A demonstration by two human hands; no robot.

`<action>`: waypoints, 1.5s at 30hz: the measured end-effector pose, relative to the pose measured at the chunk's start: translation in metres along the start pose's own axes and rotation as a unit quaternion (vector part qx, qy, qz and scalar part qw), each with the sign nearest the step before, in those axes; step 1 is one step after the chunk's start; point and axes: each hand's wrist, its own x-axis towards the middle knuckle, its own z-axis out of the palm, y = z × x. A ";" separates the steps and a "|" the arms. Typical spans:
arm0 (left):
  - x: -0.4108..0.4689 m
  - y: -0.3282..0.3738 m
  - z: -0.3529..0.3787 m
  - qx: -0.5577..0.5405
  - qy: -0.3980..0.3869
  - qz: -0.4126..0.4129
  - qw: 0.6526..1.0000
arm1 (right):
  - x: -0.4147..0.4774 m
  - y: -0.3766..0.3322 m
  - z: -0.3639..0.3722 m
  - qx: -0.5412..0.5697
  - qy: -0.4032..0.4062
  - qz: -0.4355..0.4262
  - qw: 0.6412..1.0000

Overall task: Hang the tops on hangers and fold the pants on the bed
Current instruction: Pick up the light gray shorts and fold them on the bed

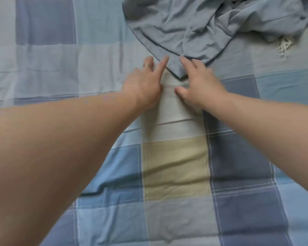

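Currently the crumpled grey-blue jersey garment [203, 27] lies on the blue-and-beige checked quilt [176, 166]. I read left hand [142, 86] and right hand [199, 84], fingers straight and gripping nothing, touching its near hem corner, probably to spread it flat.

The bed cover [176, 166] is a patchwork of squares in pale blue, mid blue, dusky slate blue and pale grey-white, with one sandy beige square near the middle; white stitch lines run along the edges of the darker squares; the garment [167, 23] is a plain muted grey-blue, with a darker line along its hem; the tuft of threads [284, 46] is cream-white; the ring [146, 65] on the left hand [142, 86] is pale gold.
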 end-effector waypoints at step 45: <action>-0.493 0.083 -0.322 -0.264 0.022 -0.118 0.957 | -0.519 -0.220 -0.320 0.355 0.121 -0.054 0.926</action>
